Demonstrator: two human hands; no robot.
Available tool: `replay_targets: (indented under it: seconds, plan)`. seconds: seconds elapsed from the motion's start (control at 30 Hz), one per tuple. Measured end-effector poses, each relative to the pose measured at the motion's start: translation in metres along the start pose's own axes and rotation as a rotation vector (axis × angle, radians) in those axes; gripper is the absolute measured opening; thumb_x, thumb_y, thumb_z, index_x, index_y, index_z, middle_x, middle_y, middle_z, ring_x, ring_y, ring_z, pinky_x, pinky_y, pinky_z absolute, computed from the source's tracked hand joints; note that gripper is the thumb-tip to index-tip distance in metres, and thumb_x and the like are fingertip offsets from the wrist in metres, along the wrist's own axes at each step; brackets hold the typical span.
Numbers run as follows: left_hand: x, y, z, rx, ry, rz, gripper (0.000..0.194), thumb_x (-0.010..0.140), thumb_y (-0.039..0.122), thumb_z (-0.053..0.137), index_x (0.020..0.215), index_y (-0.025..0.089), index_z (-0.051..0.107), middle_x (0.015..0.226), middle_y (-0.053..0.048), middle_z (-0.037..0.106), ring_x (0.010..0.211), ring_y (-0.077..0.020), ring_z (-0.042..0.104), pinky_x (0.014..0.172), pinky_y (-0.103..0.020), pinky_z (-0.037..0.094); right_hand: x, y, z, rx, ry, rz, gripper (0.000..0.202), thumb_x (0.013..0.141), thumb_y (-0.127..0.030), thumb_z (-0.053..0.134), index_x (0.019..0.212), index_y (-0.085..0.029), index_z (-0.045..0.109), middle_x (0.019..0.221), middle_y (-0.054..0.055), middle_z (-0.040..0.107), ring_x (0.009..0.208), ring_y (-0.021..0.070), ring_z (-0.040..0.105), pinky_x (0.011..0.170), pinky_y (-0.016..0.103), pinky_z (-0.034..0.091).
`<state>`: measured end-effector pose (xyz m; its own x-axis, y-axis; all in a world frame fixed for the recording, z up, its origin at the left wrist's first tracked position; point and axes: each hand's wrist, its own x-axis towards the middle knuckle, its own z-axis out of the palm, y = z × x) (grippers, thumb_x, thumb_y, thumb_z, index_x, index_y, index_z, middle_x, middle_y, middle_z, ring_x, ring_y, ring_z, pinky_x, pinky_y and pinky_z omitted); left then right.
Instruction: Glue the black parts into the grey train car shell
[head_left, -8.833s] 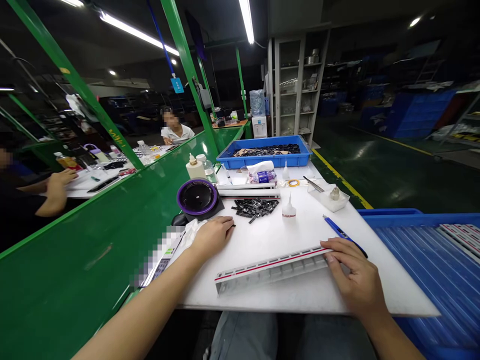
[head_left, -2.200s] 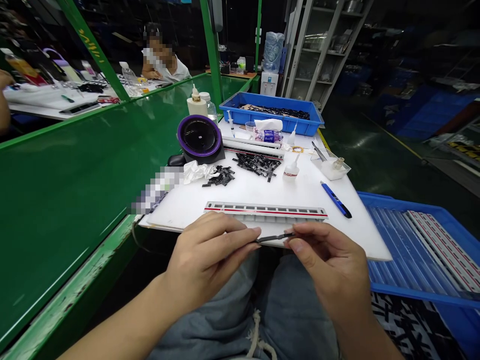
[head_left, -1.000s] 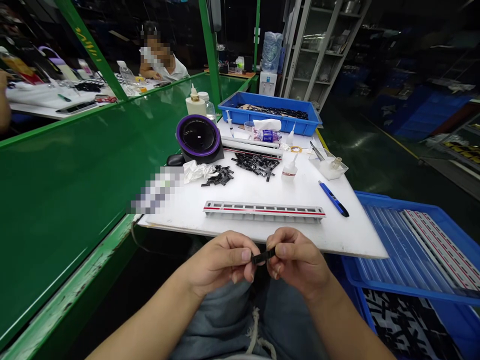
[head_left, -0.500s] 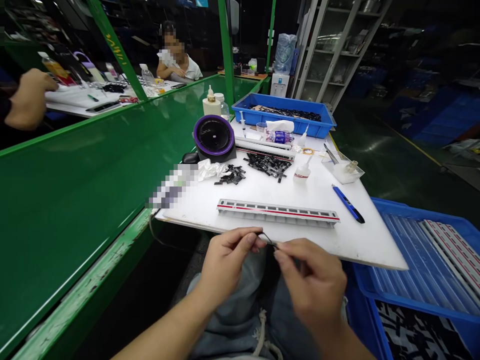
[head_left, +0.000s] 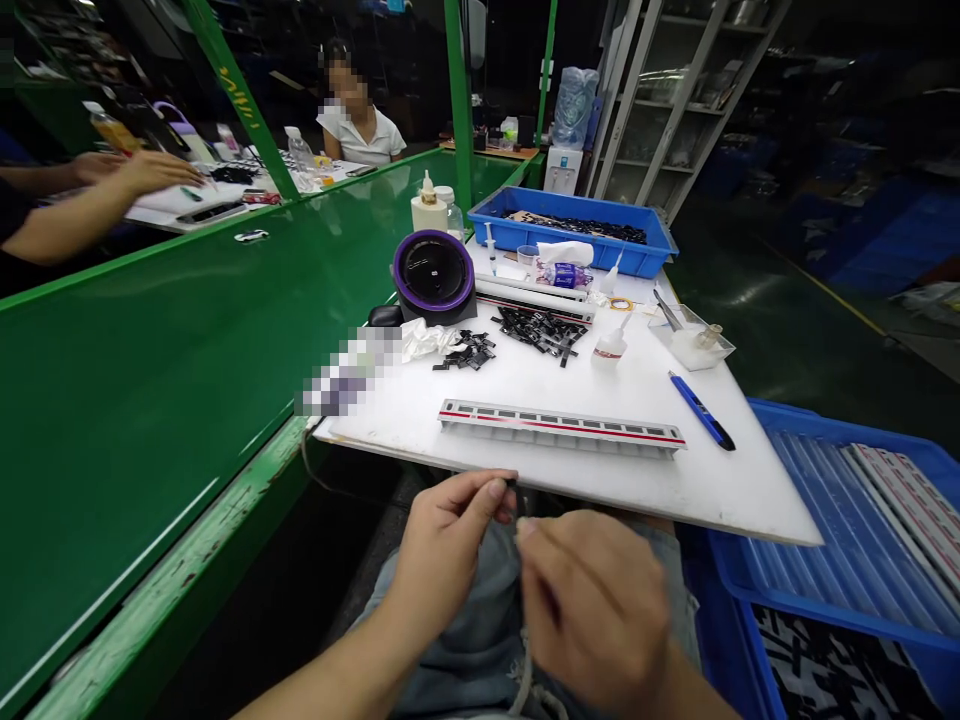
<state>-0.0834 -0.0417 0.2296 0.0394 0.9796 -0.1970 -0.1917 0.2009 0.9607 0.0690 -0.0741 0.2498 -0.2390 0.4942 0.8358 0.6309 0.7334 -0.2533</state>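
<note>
Just in front of the table's near edge, my left hand (head_left: 450, 525) pinches a small thin black piece (head_left: 520, 494) between thumb and fingertips. My right hand (head_left: 592, 590), somewhat blurred, is closed at the lower end of that piece, below and right of my left hand. Beyond both hands, a white train-car shell (head_left: 562, 428) with a red stripe and dark windows lies on the white table (head_left: 750, 490), touched by neither. Farther back is a pile of black pieces (head_left: 541, 332), with a smaller pile (head_left: 469, 350) beside it.
A blue knife (head_left: 701, 410), a small bottle (head_left: 608, 350) and a clear dish (head_left: 694, 345) stand on the right. A round black-and-purple device (head_left: 433, 272) is at the left, a blue bin (head_left: 574, 240) behind. Blue trays (head_left: 810, 480) sit lower right. People are beyond the green partition (head_left: 225, 340).
My right hand has moved left and down, nearer my body. The black piece, slanting before, now hangs more upright. Across the partition, a person's hands have shifted and another person sits more upright.
</note>
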Motion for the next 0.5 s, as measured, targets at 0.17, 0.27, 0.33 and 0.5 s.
replay_targets:
  seconds: [0.17, 0.27, 0.33, 0.5]
  plan:
    - [0.002, -0.010, -0.006, -0.306, -0.128, -0.332, 0.031, 0.064, 0.040, 0.088, 0.082, 0.017, 0.078, 0.061, 0.001, 0.064, 0.052, -0.0050, 0.050, 0.052, -0.015, 0.039, -0.009, 0.006, 0.014, 0.243, 0.046, 0.255, 0.021, 0.077, -0.002, 0.062, 0.093, -0.014, 0.070, 0.077, 0.007, 0.073, 0.069, 0.0177, 0.067, 0.063, 0.030, 0.054]
    - [0.001, -0.009, -0.017, -0.368, -0.267, -0.458, 0.032, 0.059, 0.041, 0.090, 0.074, 0.015, 0.077, 0.055, 0.000, 0.062, 0.045, -0.0035, 0.046, 0.046, -0.015, 0.034, -0.009, 0.018, 0.009, 0.789, 0.083, 0.843, 0.003, 0.081, -0.017, 0.069, 0.080, -0.020, 0.071, 0.067, 0.001, 0.067, 0.057, 0.0123, 0.062, 0.055, 0.025, 0.050]
    - [0.003, -0.003, -0.026, -0.244, -0.243, -0.333, 0.031, 0.062, 0.042, 0.089, 0.073, 0.015, 0.078, 0.056, -0.002, 0.065, 0.047, -0.0051, 0.050, 0.048, -0.016, 0.037, -0.007, 0.023, 0.005, 1.062, 0.187, 1.078, 0.007, 0.078, -0.026, 0.073, 0.076, -0.020, 0.071, 0.062, -0.001, 0.063, 0.052, 0.0102, 0.057, 0.053, 0.024, 0.049]
    - [0.013, 0.013, -0.036, 0.074, -0.092, -0.038, 0.029, 0.077, 0.041, 0.078, 0.092, 0.017, 0.080, 0.079, -0.008, 0.076, 0.061, -0.0112, 0.061, 0.054, -0.019, 0.045, -0.004, 0.023, 0.012, 1.031, 0.279, 1.122, 0.012, 0.075, -0.029, 0.079, 0.078, -0.020, 0.073, 0.065, 0.000, 0.066, 0.058, 0.0110, 0.061, 0.058, 0.024, 0.051]
